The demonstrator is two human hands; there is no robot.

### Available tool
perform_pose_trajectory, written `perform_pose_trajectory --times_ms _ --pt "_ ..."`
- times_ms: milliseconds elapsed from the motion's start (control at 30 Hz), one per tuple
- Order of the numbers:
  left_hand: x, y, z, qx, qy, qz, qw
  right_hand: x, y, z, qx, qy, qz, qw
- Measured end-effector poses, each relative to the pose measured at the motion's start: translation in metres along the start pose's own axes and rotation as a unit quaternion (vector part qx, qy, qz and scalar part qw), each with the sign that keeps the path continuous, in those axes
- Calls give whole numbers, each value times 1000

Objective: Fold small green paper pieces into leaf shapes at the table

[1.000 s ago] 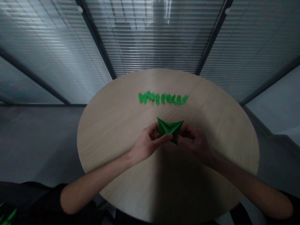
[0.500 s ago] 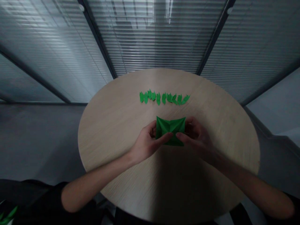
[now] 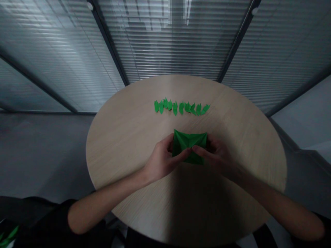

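Observation:
A green sheet of paper [image 3: 190, 139], creased with folds that meet near its middle, is held up above the table between both hands. My left hand [image 3: 165, 155] grips its left side, thumb across the front and fingers behind. On the right side my right hand [image 3: 216, 153] holds it the same way. Both thumb tips press close together near the centre of the paper. The fingers behind the sheet are partly hidden. Farther back on the table lies a row of several small folded green paper pieces [image 3: 181, 108].
The round wooden table [image 3: 116, 137] has its far edge close to glass panels with blinds [image 3: 176, 51] and dark frames. Something green [image 3: 10, 236] shows at the lower left corner. A dark shadow falls across the near part of the tabletop.
The green paper has shifted slightly to the right and toward me, with both hands still on it. My right hand's fingers are tucked farther behind it. The row of pieces is unchanged.

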State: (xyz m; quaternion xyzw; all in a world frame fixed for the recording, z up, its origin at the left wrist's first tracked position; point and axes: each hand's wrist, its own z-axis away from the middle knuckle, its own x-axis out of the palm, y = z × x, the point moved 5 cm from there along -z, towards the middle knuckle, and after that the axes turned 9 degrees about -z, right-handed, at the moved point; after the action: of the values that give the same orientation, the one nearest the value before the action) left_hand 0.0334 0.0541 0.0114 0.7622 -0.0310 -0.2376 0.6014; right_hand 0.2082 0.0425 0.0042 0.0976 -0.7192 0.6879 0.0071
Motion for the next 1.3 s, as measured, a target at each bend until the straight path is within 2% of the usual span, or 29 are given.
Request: perform_pose_trajectory --times_ms 300,467,667,833,933,1067,1200,1300 --pt "-3 0 2 -14 20 -50 998 -1 3 2 -7 19 46 999" --pt "-4 -2 3 -29 39 -86 995 -2 -1 2 -42 38 114 992" --pt "-3 1 5 -22 25 -54 998 -6 4 1 -51 49 162 984" --pt "-4 8 7 45 21 55 997 -9 6 0 -34 49 124 990" --pt "-6 8 8 75 14 83 994 -10 4 -2 -17 46 89 995" --pt "-5 8 8 130 -12 17 991 -12 1 -5 -6 36 56 998" --pt "-7 14 10 210 15 -86 974 -11 -1 -5 -7 28 40 999" --pt "-9 16 11 243 32 -117 962 -9 -5 -3 -26 32 61 997"
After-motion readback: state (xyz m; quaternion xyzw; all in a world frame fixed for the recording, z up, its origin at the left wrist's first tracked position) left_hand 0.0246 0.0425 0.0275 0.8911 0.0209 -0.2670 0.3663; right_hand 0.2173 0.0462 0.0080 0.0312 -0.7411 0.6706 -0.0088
